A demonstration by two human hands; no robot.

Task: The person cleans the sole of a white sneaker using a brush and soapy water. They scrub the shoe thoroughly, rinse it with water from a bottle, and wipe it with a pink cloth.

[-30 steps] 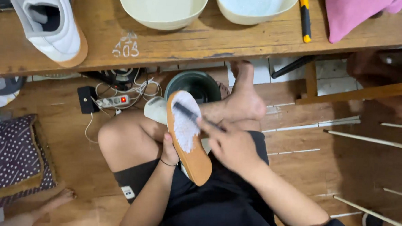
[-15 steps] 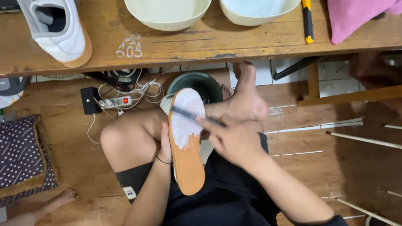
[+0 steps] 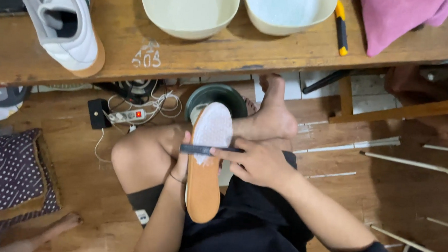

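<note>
A tan sole point(image 3: 203, 184) is being held upright over the lap, its upper half coated in white paste and its lower half bare. It is being gripped from behind by the left hand point(image 3: 182, 157), fingers curled round its left edge. A dark brush point(image 3: 202, 149) is being pinched by the right hand point(image 3: 255, 161) between thumb and forefinger and laid flat across the sole, at the lower border of the white patch. Compared with a second ago, the brush is being held level rather than slanted, lower on the sole, and the sole is being held straighter. Just beyond the sole's tip, a dark round tub point(image 3: 218, 96) is sitting on the floor beside a bare foot point(image 3: 273, 113); its contents are being hidden by the sole. To the left, a power strip point(image 3: 127, 116) is lying among white cables. Farther off, on the bench point(image 3: 238, 52), two cream bowls are standing side by side: the left bowl point(image 3: 189, 9) is showing a pale, bare inside, the right bowl point(image 3: 288, 12) a whitish-blue film. A white shoe point(image 3: 66, 23), a yellow knife point(image 3: 340, 27) and a pink cloth point(image 3: 398, 20) are also lying there.
</note>
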